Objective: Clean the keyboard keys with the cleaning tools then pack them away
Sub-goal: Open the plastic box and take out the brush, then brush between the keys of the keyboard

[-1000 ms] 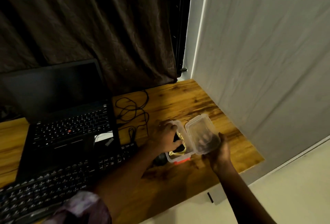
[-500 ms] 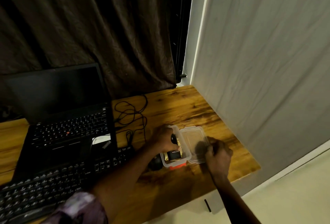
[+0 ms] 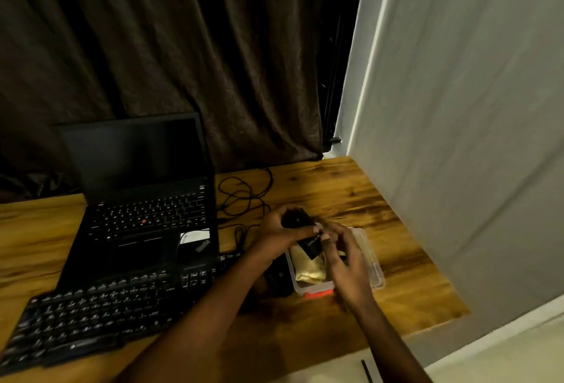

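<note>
lid (image 3: 374, 266) now down on wooden desk (image 3: 335, 187); curtain (image 3: 183, 46) behind

This looks like a small home work corner, a desk set-up in a lived-in room rather than a commercial office. A wood-grain counter (image 3: 351, 193) fills a nook between a plain pale wall (image 3: 473, 107) on the right and a heavy, crumpled dark brown curtain (image 3: 183, 62) hanging behind it. On the counter an open black laptop (image 3: 143, 199) with a dark screen sits just behind a separate black keyboard (image 3: 100, 312), and a thin black cable (image 3: 244, 196) lies in loose loops beside the laptop. The light is dim and warm. Past the counter's edge a pale floor (image 3: 503, 352) shows.
</note>
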Demonstrator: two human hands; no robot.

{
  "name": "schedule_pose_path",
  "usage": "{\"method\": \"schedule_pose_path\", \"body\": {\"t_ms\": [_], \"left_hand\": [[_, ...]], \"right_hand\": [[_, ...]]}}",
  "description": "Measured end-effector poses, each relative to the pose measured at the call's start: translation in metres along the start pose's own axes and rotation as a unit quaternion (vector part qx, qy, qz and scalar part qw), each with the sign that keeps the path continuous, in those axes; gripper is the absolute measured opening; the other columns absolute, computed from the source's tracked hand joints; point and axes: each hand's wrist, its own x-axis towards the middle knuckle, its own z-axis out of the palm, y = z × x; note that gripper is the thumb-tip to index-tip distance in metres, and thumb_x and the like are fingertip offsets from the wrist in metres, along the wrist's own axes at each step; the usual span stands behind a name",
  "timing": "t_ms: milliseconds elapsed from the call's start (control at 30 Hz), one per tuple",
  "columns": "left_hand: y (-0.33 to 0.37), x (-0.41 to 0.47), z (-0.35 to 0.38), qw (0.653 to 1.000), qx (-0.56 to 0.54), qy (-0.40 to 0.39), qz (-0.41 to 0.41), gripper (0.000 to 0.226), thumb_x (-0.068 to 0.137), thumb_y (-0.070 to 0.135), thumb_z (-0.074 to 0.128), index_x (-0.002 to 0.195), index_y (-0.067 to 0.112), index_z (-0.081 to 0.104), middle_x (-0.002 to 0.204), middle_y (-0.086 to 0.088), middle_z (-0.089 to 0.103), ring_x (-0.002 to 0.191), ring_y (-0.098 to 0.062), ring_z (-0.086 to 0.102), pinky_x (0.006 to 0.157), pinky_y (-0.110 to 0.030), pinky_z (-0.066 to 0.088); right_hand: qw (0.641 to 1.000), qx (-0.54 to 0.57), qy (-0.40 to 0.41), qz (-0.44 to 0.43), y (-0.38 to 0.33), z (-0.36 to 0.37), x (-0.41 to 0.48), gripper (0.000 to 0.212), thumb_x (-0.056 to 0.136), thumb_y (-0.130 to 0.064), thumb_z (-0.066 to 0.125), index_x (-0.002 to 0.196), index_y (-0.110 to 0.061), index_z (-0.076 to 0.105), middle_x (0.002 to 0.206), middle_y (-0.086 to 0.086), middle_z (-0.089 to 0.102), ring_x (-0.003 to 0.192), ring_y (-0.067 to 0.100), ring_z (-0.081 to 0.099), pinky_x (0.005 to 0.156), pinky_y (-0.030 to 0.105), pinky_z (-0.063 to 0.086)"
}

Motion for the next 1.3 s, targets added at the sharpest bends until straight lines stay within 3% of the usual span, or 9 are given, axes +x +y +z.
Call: {"method": "schedule_pose_path", "body": {"t_ms": [133, 267, 433, 600, 767, 967, 1067, 1200, 1300], "left_hand": [[-0.003, -0.029, -0.03, 0.998, -0.054, -0.019, 0.002, 0.054, 0.081, 0.015, 0.081, 0.129, 0.023, 0.059, 0.119, 0.006, 0.063, 0.108, -0.007, 0.062, 0.08, -0.016, 0.053], [-0.02, -0.057, -0.072, 0.993, -0.116, 0.007, -0.025, 0.053, 0.081, 0.022, 0.079, 0.13, 0.026, 0.06, 0.125, -0.002, 0.065, 0.117, -0.016, 0.062, 0.096, -0.031, 0.053], [-0.033, -0.089, -0.113, 0.987, -0.157, 0.036, -0.014, 0.044, 0.078, 0.015, 0.074, 0.122, 0.011, 0.067, 0.119, -0.009, 0.07, 0.114, -0.022, 0.065, 0.087, -0.026, 0.053], [-0.045, -0.101, -0.16, 0.992, -0.112, 0.049, -0.021, 0.03, 0.087, 0.008, 0.07, 0.115, 0.019, 0.072, 0.111, -0.003, 0.073, 0.106, -0.019, 0.069, 0.079, -0.029, 0.056], [-0.058, -0.103, -0.212, 0.994, -0.092, 0.046, -0.028, 0.031, 0.089, 0.006, 0.068, 0.117, 0.017, 0.071, 0.108, -0.002, 0.074, 0.102, -0.018, 0.07, 0.081, -0.042, 0.059], [-0.076, -0.106, -0.257, 0.998, -0.032, 0.045, -0.001, 0.032, 0.09, 0.005, 0.067, 0.116, 0.023, 0.07, 0.103, -0.001, 0.072, 0.073, -0.006, 0.063, 0.067, -0.029, 0.055], [-0.084, -0.112, -0.28, 0.998, -0.05, 0.031, 0.011, 0.03, 0.091, 0.004, 0.066, 0.113, 0.024, 0.07, 0.104, -0.003, 0.073, 0.072, -0.011, 0.064, 0.061, -0.032, 0.054], [-0.088, -0.121, -0.31, 0.997, -0.07, 0.001, 0.026, 0.03, 0.091, 0.001, 0.065, 0.116, 0.017, 0.069, 0.105, -0.004, 0.074, 0.081, -0.012, 0.07, 0.059, -0.028, 0.054], [-0.094, -0.128, -0.327, 0.997, -0.078, -0.006, 0.026, 0.031, 0.09, 0.0, 0.066, 0.117, 0.014, 0.069, 0.108, -0.003, 0.074, 0.094, -0.01, 0.07, 0.068, -0.02, 0.052]], "right_hand": [[0.985, 0.096, -0.136, 0.047, -0.013, 0.027, -0.001, 0.047, 0.089, -0.052, 0.055, 0.125, -0.023, 0.062, 0.12, 0.0, 0.068, 0.112, 0.018, 0.064, 0.091, 0.045, 0.054], [0.968, 0.152, -0.179, 0.091, -0.023, 0.063, -0.017, 0.03, 0.096, -0.03, 0.058, 0.123, -0.019, 0.061, 0.117, 0.002, 0.069, 0.108, 0.019, 0.067, 0.086, 0.047, 0.057], [0.948, 0.201, -0.196, 0.151, -0.028, 0.106, -0.038, 0.02, 0.097, -0.02, 0.055, 0.115, -0.025, 0.062, 0.11, 0.0, 0.071, 0.094, 0.021, 0.072, 0.071, 0.041, 0.06], [0.96, 0.163, -0.191, 0.121, -0.034, 0.161, -0.056, 0.025, 0.1, -0.026, 0.05, 0.122, -0.034, 0.059, 0.113, -0.002, 0.071, 0.093, 0.023, 0.072, 0.068, 0.039, 0.059], [0.97, 0.144, -0.158, 0.117, -0.049, 0.219, -0.075, 0.024, 0.101, -0.03, 0.046, 0.12, -0.031, 0.061, 0.112, -0.01, 0.07, 0.104, 0.012, 0.067, 0.085, 0.035, 0.057], [0.974, 0.137, -0.092, 0.154, -0.054, 0.28, -0.093, 0.031, 0.096, -0.045, 0.051, 0.119, -0.028, 0.062, 0.109, -0.003, 0.071, 0.103, 0.019, 0.067, 0.085, 0.043, 0.058], [0.98, 0.132, -0.059, 0.135, -0.058, 0.307, -0.101, 0.026, 0.099, -0.033, 0.047, 0.116, -0.023, 0.064, 0.106, 0.005, 0.072, 0.099, 0.023, 0.069, 0.079, 0.039, 0.059], [0.986, 0.11, -0.038, 0.121, -0.066, 0.336, -0.112, 0.041, 0.089, -0.062, 0.051, 0.112, -0.031, 0.067, 0.106, 0.005, 0.071, 0.1, 0.023, 0.069, 0.084, 0.049, 0.057], [0.985, 0.112, -0.033, 0.123, -0.069, 0.353, -0.12, 0.046, 0.088, -0.06, 0.053, 0.113, -0.025, 0.067, 0.106, 0.005, 0.071, 0.101, 0.02, 0.068, 0.087, 0.047, 0.056]]}}
